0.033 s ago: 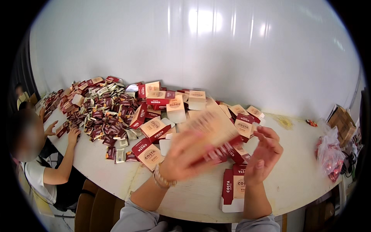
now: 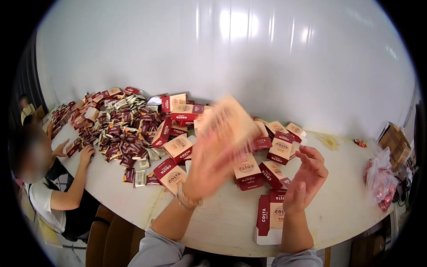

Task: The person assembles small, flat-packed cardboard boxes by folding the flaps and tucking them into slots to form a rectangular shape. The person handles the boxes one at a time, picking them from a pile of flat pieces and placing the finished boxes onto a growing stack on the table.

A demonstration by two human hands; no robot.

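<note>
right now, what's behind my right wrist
A red-and-cream carton with a white flap lies on the table, showing left of the right wrist; whatever the wrist covers can't be seen.

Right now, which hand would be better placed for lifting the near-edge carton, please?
Probably the right hand: it looks empty and nearer that carton; the left hand overlaps a blurred box.

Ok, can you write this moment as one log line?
left hand: at blurred cream box, grip unclear | right hand: open, nothing visibly held | table: more boxes, heaped sachets
</note>
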